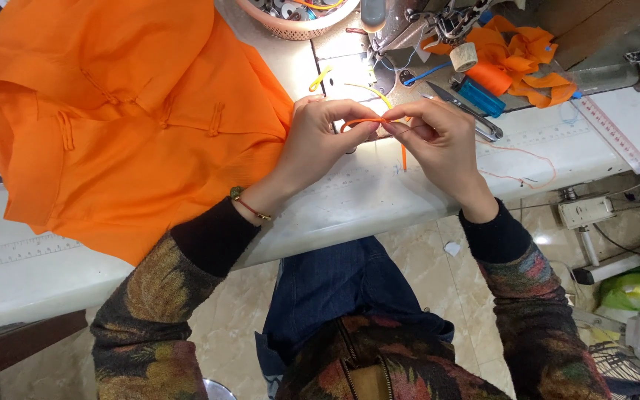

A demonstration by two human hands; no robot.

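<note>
A thin orange fabric cord (368, 121) is pinched between both hands over the white sewing table (379, 192). My left hand (320, 141) grips its looped left end with thumb and fingers. My right hand (438, 141) pinches the right end, and a short tail of cord (404, 157) hangs down below. An orange garment (112, 111) with knotted cord fasteners lies spread on the table just left of my left hand.
A sewing machine (416, 26) stands at the back, with scissors (464, 111), a blue lighter (481, 96), an orange thread spool (489, 76) and orange scraps (527, 55) beside it. A basket of bobbins (298, 18) sits at the far edge. Loose thread (527, 159) trails right.
</note>
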